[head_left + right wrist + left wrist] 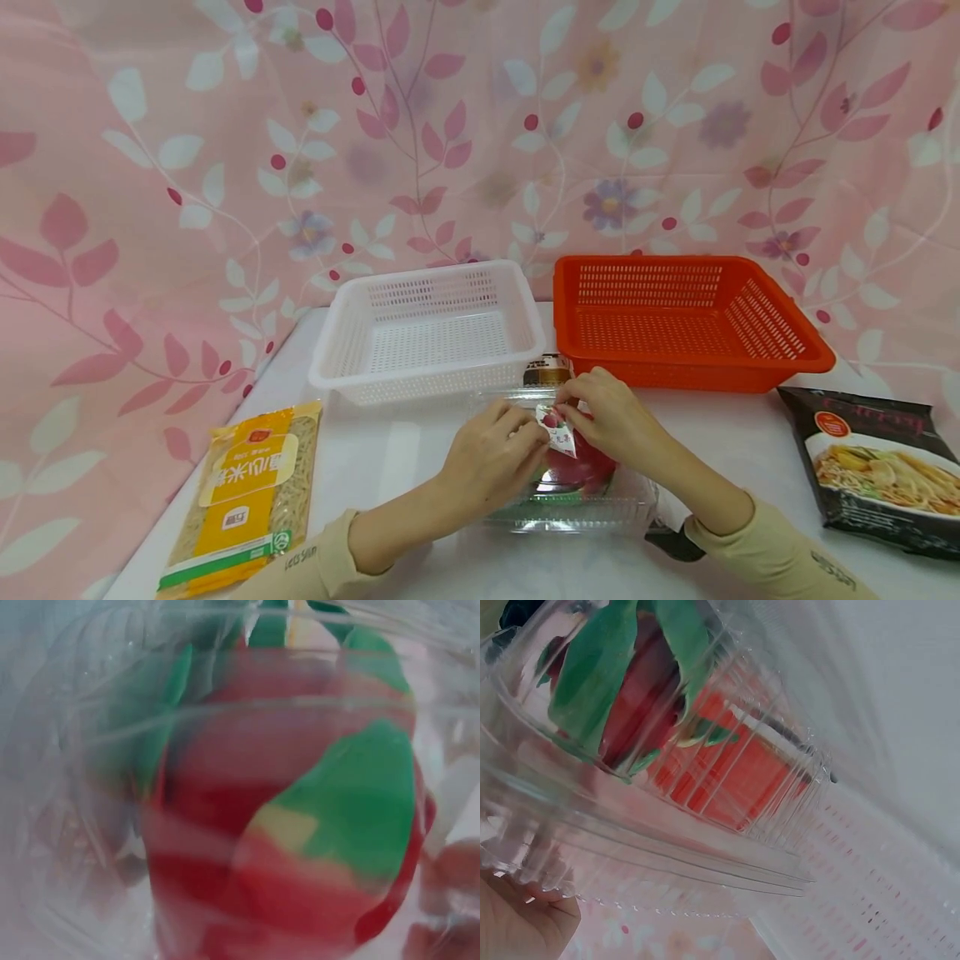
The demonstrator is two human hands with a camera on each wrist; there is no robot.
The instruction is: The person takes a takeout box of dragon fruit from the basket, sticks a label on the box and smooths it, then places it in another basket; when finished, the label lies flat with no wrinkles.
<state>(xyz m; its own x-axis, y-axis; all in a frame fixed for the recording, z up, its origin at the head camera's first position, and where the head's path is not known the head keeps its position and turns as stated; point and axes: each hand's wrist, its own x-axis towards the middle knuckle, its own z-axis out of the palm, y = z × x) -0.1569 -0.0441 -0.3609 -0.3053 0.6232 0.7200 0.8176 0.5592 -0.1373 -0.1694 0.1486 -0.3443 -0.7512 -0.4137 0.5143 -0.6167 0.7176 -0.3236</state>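
In the head view a clear plastic box [555, 518] sits at the table's front middle, with red dragon fruit [588, 467] inside. A white fruit label [558, 438] with a printed picture lies over its top. My right hand [615, 421] pinches the label's upper edge between thumb and finger. At the label's left side my left hand [483, 457] has curled fingers pinching it; its fingertips are partly hidden. Green-tipped dragon fruit [217, 892] shows close up through the plastic in the right wrist view.
A white basket [427, 379] and a red basket [682, 375] stand behind the box. A jar [546, 372] is partly visible between them. A yellow pasta packet [240, 500] lies left, a black noodle packet [885, 475] right. Something black [675, 542] shows beside the box.
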